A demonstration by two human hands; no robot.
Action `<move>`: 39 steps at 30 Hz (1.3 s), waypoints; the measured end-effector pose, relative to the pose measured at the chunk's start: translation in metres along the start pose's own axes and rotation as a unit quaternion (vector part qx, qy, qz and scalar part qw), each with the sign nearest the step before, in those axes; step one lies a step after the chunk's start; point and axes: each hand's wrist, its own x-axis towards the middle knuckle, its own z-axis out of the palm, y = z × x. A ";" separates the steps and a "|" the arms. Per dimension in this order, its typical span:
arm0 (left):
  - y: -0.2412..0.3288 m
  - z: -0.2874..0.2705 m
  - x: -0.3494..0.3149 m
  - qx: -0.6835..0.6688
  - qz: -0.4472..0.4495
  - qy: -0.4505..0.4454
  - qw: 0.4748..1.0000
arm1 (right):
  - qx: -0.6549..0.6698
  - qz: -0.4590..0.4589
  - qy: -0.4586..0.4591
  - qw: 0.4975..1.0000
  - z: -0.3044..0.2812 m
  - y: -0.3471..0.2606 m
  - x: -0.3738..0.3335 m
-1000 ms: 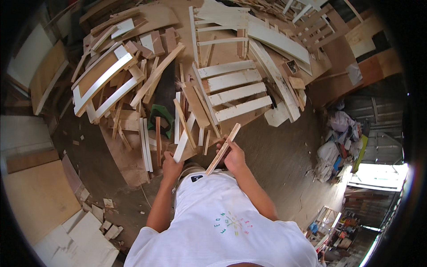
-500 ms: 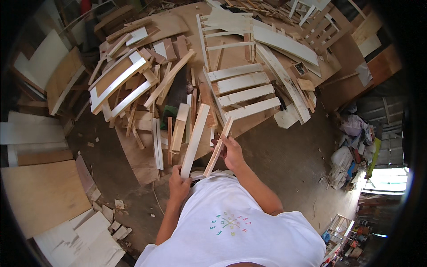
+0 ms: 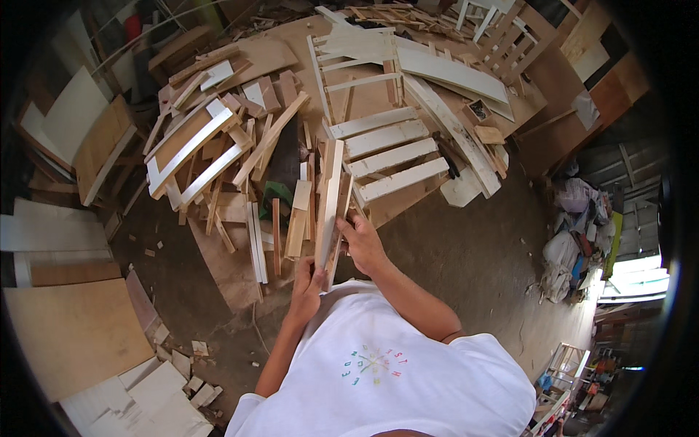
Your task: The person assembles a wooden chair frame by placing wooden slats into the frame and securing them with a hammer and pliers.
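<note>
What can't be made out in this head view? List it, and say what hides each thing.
All in the head view:
Left hand: partly hidden by the white strip.
Narrow strip: partly covered by the white strip and right hand.
Small box: contents too small to identify.
Bright opening: whatever lies beyond, lost in glare.

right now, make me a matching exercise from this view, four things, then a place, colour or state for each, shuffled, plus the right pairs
1. left hand
2. shirt
3. slatted white frame
4. heap of bags

A. white with coloured print
B. right side, near a bright opening
C. just ahead of the right hand
D. closed around a white-faced strip's lower end

Pairs: 1-D, 2-A, 3-C, 4-B
</note>
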 end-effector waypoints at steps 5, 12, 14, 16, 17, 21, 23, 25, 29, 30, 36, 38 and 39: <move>-0.007 0.001 0.008 -0.113 -0.056 -0.081 0.989 | -0.151 -0.069 0.011 0.986 -0.007 0.011 -0.011; -0.015 -0.015 0.021 -0.158 -0.062 -0.166 0.971 | -0.146 -0.096 0.010 0.985 0.002 -0.009 -0.024; -0.011 -0.017 0.027 -0.117 -0.061 -0.159 0.978 | -0.191 -0.135 0.014 0.972 0.003 -0.008 -0.018; -0.009 -0.019 0.031 -0.109 -0.040 -0.123 0.986 | -0.143 -0.093 0.013 0.985 0.005 -0.001 -0.006; -0.011 -0.018 0.033 -0.121 -0.022 -0.095 0.988 | -0.118 -0.071 0.013 0.990 0.004 0.004 0.002; -0.032 -0.028 0.038 -0.048 0.022 0.037 0.998 | 0.015 0.060 0.037 0.997 -0.003 0.024 0.059; -0.029 -0.026 0.039 -0.026 0.032 0.120 0.992 | 0.035 0.060 0.030 0.997 0.000 0.029 0.076; -0.021 -0.033 0.042 0.033 0.035 0.146 0.988 | -0.005 0.072 0.023 0.997 0.006 0.032 0.097; -0.003 -0.035 0.048 0.058 0.029 0.154 0.986 | 0.019 0.011 -0.026 0.999 0.008 0.077 0.144; 0.001 -0.035 0.052 0.056 0.027 0.151 0.987 | 0.062 0.004 0.013 0.998 0.008 0.080 0.147; -0.002 -0.041 0.088 0.042 -0.046 0.061 0.996 | 0.263 0.048 0.132 0.954 -0.047 0.009 0.122; 0.015 -0.030 0.114 0.070 -0.077 0.040 0.994 | 0.289 0.007 0.193 0.938 -0.081 -0.010 0.121; 0.022 -0.023 0.131 0.082 -0.092 0.031 0.992 | 0.299 -0.013 0.221 0.928 -0.097 -0.019 0.125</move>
